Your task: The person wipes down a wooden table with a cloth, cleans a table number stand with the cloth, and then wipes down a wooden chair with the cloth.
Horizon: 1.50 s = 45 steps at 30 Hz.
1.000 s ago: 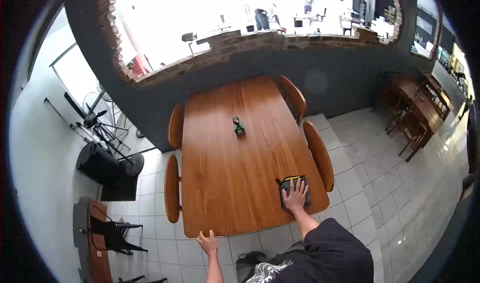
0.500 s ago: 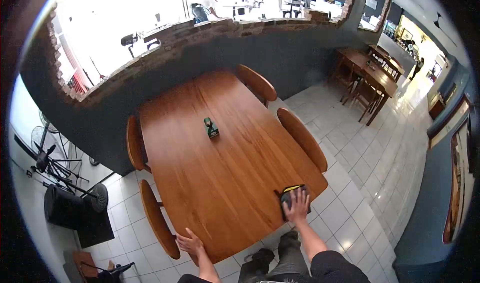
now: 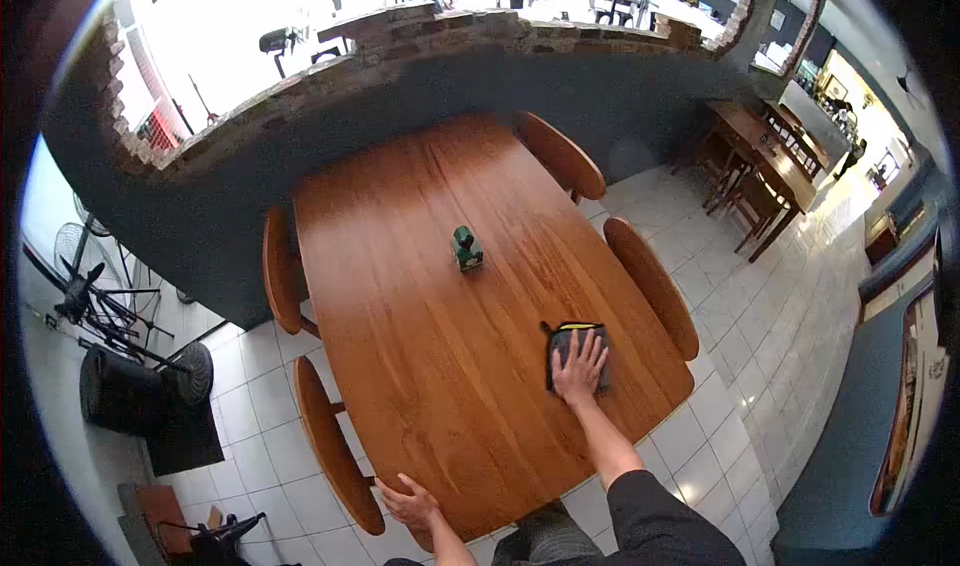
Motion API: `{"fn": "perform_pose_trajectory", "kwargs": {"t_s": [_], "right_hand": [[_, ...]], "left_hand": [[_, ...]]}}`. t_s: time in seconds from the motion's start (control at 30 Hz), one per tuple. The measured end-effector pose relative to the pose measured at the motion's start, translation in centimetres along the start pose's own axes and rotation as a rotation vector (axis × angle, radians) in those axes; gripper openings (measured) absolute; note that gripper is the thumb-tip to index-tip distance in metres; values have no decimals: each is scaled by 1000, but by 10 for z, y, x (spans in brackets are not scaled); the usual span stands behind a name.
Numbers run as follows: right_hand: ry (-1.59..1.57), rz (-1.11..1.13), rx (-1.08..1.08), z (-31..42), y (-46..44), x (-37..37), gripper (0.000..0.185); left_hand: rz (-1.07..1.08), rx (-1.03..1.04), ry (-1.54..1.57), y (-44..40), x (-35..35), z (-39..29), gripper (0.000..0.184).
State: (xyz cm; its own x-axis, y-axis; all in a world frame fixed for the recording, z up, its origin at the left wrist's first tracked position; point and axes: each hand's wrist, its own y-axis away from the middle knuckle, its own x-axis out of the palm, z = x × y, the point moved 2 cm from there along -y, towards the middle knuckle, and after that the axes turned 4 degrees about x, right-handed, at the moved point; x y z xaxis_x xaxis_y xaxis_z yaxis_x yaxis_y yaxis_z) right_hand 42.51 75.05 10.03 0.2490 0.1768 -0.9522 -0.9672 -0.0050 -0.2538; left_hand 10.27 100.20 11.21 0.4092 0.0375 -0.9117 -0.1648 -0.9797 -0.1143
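Observation:
A wooden table (image 3: 420,366) with rounded corners stretches out in front of me. My right hand (image 3: 581,366) lies flat with fingers spread on a folded dark grey cloth (image 3: 558,350) with black edging and a yellow strip along its far side. The palm covers much of the cloth, pressing it against the tabletop right of the middle. At the table's near left corner, my left hand (image 3: 408,501) rests by the edge, its fingers apart and nothing in them. A small green holder (image 3: 466,250) stands near the table's centre, beyond both hands.
Curved chair backs line both long sides: two at left, including a near one (image 3: 335,446), and two at right, including a near one (image 3: 651,288). A dark wall (image 3: 400,116) closes the far end. Standing fans (image 3: 90,286) are at left; another table (image 3: 765,151) is at far right.
My right hand has slid the cloth away from the near edge, farther onto the tabletop. My left hand stays by the near left corner. The camera view has shifted slightly.

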Motion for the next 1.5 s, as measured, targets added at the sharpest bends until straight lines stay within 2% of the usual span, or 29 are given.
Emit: {"fn": "perform_pose_trajectory", "kwargs": {"t_s": [0.07, 0.2, 0.27, 0.37, 0.43, 0.5, 0.57, 0.63, 0.77, 0.83, 0.9, 0.97, 1.0, 1.07, 1.1, 1.17, 1.23, 1.27, 1.33, 1.43, 1.5], "right_hand": [[-55, 37, -121, 52, 8, 1, 68], [-141, 95, -357, 140, 17, 6, 71], [-188, 77, -485, 174, 11, 14, 70], [-163, 203, -651, 215, -2, 16, 71], [-246, 167, -763, 237, -5, 22, 71], [-327, 219, -1047, 256, -6, 19, 70], [-342, 239, -1097, 252, 9, 12, 70], [-436, 336, -1247, 228, 44, 5, 69], [-484, 679, -1430, 115, 160, -49, 68], [-537, 787, -1418, 54, 199, -70, 67], [-494, 780, -1228, 11, 203, -79, 65], [-297, 630, -941, -31, 177, -65, 66], [-296, 499, -833, -37, 148, -70, 69], [-156, 279, -685, -60, 112, -52, 70], [-129, 263, -651, -65, 92, -46, 70], [-98, 225, -619, -63, 51, -37, 70], [-3, 170, -458, -51, 26, -25, 67], [-6, 171, -451, -38, 20, -19, 67], [60, 72, -250, -8, 7, -15, 67], [30, -11, -217, 49, 20, -2, 65], [-26, 37, -327, 91, 56, -13, 65]], "left_hand": [[-42, 46, -62, 2, 1, 1, 54], [-13, -19, -28, 3, -7, -5, 52], [-59, 42, -21, 5, 0, 3, 52], [19, -88, -37, 9, -9, -6, 52], [-1, -93, -41, 9, -10, -5, 51], [-25, -80, -30, 11, -5, 0, 51], [-63, -77, -43, 15, 1, 6, 50], [-37, -96, -42, 12, -5, -1, 49], [-28, -101, -43, 11, -6, 0, 49], [-31, -107, -53, 16, 5, 12, 49], [-53, -133, -88, 15, 13, 12, 49], [-56, -104, -49, 16, -2, 5, 48], [-34, -89, -38, 14, -7, 3, 48], [-44, -95, -47, 16, -4, 7, 47], [-46, -100, -36, 16, -1, 6, 47], [-43, -102, -28, 13, -7, -5, 47], [-47, -90, -5, 13, -12, -7, 47], [-48, -83, -8, 13, -9, -3, 47], [-74, -52, -23, 16, 2, 7, 47], [-100, -24, -69, 17, 4, 6, 48], [-54, -11, -77, 14, -2, -4, 48]]}}
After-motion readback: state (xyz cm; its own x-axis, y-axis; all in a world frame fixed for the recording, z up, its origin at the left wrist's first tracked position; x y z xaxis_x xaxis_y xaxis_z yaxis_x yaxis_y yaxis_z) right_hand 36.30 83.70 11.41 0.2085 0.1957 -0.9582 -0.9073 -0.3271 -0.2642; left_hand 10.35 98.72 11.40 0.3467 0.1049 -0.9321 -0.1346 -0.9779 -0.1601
